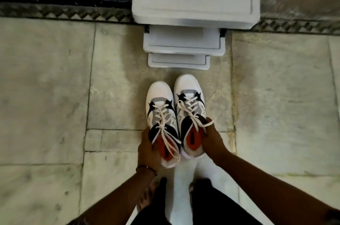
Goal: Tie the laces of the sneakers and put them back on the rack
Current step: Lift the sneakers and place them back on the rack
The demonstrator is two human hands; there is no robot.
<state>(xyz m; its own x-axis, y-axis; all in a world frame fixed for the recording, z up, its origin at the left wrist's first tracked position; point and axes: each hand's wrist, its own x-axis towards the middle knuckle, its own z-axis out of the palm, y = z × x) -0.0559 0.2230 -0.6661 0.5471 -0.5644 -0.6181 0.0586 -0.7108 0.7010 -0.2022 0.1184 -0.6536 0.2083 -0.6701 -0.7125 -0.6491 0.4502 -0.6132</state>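
Two white, grey and black sneakers with orange insoles are held side by side above the stone floor, toes pointing toward the rack. My left hand (147,149) grips the left sneaker (161,112) at its heel side. My right hand (211,138) grips the right sneaker (189,103) at its ankle collar. Cream laces cross both shoes, and their ends hang loose over the openings. The white stacked shoe rack (195,3) stands straight ahead, seen from above, with two lower tiers stepping out toward me.
Large grey stone floor tiles (46,86) spread to both sides. A dark patterned border strip (64,13) runs along the wall line behind the rack. My bare foot (145,197) and dark trousers are at the bottom edge.
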